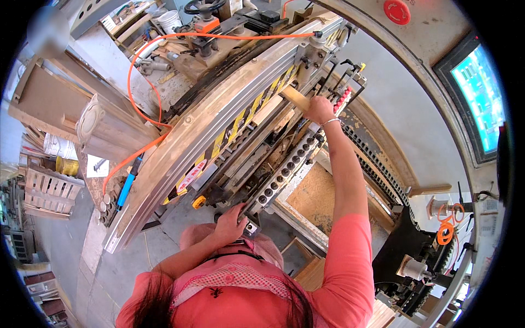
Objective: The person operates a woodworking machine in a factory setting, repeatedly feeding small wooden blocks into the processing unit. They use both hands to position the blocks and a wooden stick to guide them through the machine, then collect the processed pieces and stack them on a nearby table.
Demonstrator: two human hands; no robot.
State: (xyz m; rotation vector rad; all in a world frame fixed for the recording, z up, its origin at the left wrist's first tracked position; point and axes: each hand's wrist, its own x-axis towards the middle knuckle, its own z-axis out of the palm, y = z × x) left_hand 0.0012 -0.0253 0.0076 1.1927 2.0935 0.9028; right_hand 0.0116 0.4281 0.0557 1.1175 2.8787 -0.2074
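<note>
My right hand [319, 110], a bracelet at its wrist, stretches far across the machine and grips one end of a short, pale wooden strip [295, 98]. The strip slants over the machine bed, close to the yellow-and-black striped guard. Another wooden piece [268, 111] lies along the bed just beside it. Low in front of my body, my left hand [228, 227] is bent around the near end of the machine rail [250, 227], thumb and forefinger at its corner; part of its fingers is hidden. A row of round black rollers [281, 179] runs along this rail.
A long, curved-looking metal beam [188, 118] borders the bed on the left. An orange hose [128, 87] loops over it, and a blue air gun [127, 183] hangs near its end. At the right are a lit screen [478, 98] and a red stop button [397, 11].
</note>
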